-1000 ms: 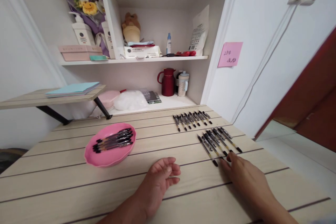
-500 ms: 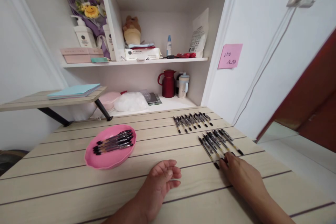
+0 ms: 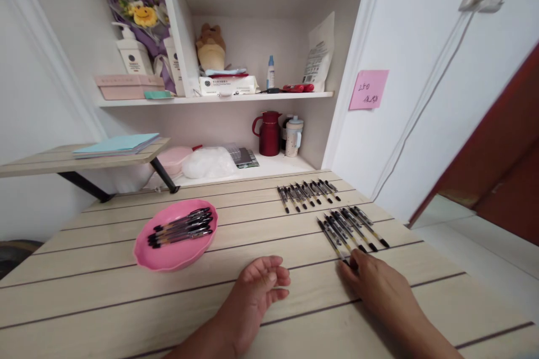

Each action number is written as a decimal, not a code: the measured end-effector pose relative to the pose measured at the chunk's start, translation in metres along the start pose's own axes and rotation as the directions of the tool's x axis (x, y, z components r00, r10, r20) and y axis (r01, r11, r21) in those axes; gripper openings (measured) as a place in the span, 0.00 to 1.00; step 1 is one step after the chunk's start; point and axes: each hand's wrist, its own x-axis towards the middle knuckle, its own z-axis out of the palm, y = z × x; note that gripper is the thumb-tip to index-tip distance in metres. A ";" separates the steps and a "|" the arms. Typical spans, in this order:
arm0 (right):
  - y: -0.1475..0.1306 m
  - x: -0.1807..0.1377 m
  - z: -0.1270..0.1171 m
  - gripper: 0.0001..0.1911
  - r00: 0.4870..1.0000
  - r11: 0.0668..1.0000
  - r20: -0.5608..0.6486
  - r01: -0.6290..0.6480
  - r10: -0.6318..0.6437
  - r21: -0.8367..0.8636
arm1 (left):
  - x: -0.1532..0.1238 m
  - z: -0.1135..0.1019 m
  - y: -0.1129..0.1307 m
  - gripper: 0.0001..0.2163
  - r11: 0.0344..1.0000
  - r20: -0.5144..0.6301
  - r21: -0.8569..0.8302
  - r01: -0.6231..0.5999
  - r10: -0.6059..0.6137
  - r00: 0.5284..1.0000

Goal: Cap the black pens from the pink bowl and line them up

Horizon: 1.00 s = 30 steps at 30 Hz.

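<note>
My right hand (image 3: 374,286) is at the near end of a row of black-tipped pens (image 3: 353,230) on the right side of the table. Its fingers are pinched on the end of one pen (image 3: 336,244) at the left of that row, and they partly hide the tip. Palm turned inward, my left hand (image 3: 261,286) rests on the table with loosely curled fingers apart and nothing in them. Several more pens (image 3: 181,229) lie bunched in a pink dish (image 3: 168,258) to the left. Farther back lies another row of pens (image 3: 309,193), side by side and slanted.
Behind the table stands a white shelf unit (image 3: 252,99) with a red jug (image 3: 269,133), a pale cup (image 3: 293,137) and a plastic bag (image 3: 209,162). A small raised stand (image 3: 54,164) carries blue paper (image 3: 118,144) at left. A cable (image 3: 421,106) hangs down the right wall.
My right hand has moved left along the near ends of the front pens, uncovering the tips of those in the middle. My left hand has stayed in place.
</note>
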 end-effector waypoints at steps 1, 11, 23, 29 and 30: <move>0.000 0.001 0.001 0.12 1.000 1.000 -0.007 0.002 -0.002 -0.010 | 0.000 0.000 0.000 0.11 1.000 -0.001 0.001 0.001 -0.001 1.000; 0.003 0.008 0.008 0.10 0.999 0.999 -0.043 0.029 -0.031 -0.040 | -0.001 0.000 0.000 0.12 1.000 0.002 0.008 0.002 -0.002 1.000; -0.021 -0.017 0.001 0.11 0.993 0.991 -0.013 0.116 -0.115 0.063 | -0.001 0.003 -0.001 0.13 0.982 0.078 0.184 -0.034 0.020 0.997; -0.079 -0.036 -0.004 0.11 0.948 0.940 0.046 0.304 -0.314 0.159 | -0.008 -0.006 0.065 0.16 0.442 0.124 0.866 -0.236 0.267 0.956; -0.087 -0.037 -0.005 0.11 0.938 0.930 0.056 0.331 -0.343 0.160 | -0.009 -0.015 0.083 0.17 0.217 0.134 0.952 -0.217 0.343 0.930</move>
